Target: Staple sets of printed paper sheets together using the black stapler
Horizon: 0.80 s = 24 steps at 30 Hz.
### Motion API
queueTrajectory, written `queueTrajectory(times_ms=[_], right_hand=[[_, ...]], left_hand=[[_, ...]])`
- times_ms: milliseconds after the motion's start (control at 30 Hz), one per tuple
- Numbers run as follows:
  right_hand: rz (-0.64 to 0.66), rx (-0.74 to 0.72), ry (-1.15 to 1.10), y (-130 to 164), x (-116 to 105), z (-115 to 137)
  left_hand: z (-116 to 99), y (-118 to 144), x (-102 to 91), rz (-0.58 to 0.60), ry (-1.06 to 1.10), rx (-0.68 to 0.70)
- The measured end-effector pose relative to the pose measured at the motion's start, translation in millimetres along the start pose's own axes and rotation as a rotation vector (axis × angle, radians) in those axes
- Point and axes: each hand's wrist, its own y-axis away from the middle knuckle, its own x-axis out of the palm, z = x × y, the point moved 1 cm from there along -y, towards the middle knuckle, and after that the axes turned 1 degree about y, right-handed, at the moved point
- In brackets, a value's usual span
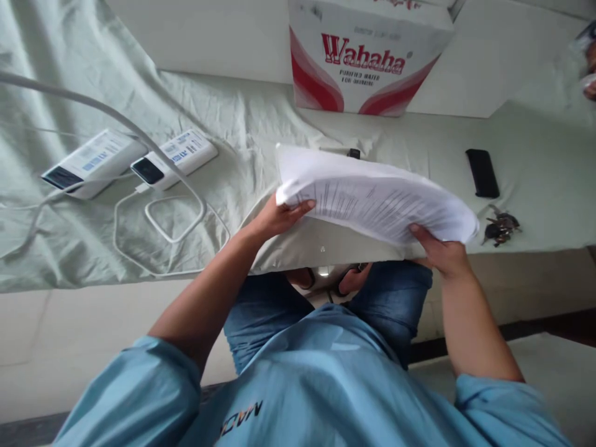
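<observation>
A stack of printed paper sheets point(367, 195) is held up above the front part of the table, bowed along its length. My left hand point(284, 214) grips its left end, thumb on top of the printed side. At the right end my right hand point(440, 245) clasps the same sheets, thumb again on top and fingers hidden beneath. Lines of print show on the upper face, too blurred to read. A small black object point(354, 153) peeks out behind the far edge of the paper, mostly covered.
A Wahaha water carton point(367, 68) stands at the back of the cloth-covered table point(251, 130). To the left lie two white power banks point(174, 158) point(95, 161) with a looping white cable point(174, 239). A black phone point(482, 172) and keys point(501, 226) lie at right.
</observation>
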Motion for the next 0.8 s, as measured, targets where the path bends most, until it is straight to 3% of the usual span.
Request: queueTrajectory(times_ms=[100,267,333,433,500,633,700,800], right_hand=[[-0.055,0.054,-0.137,16,2,-2],[0.056,0.44,-0.228,48,-13,-26],[0.014,0.49,-0.183,54,-26,-35],[-0.025,0.32,-0.115,49,-40,-29],[0.094,0.177,-0.096,39,-38,-13],[0.423,0.013,-0.043,16,-14,25],[0.489,-0.046,-0.047,6,-1,37],[0.5,-0.074,-0.041,-4,12,49]], left_hand=[[1,9,2.6,0.13,-0.127,0.013],[-8,20,4.3,0.248,-0.284,-0.059],[-15,24,8.1,0.348,-0.375,-0.089],[-24,27,20.9,0.495,-0.42,-0.075],[-28,26,33.8,0.563,-0.416,0.001],[-35,24,60.7,0.823,-0.56,0.185],[-41,22,68.3,0.939,-0.657,0.252],[-52,18,66.5,0.938,-0.721,0.274]])
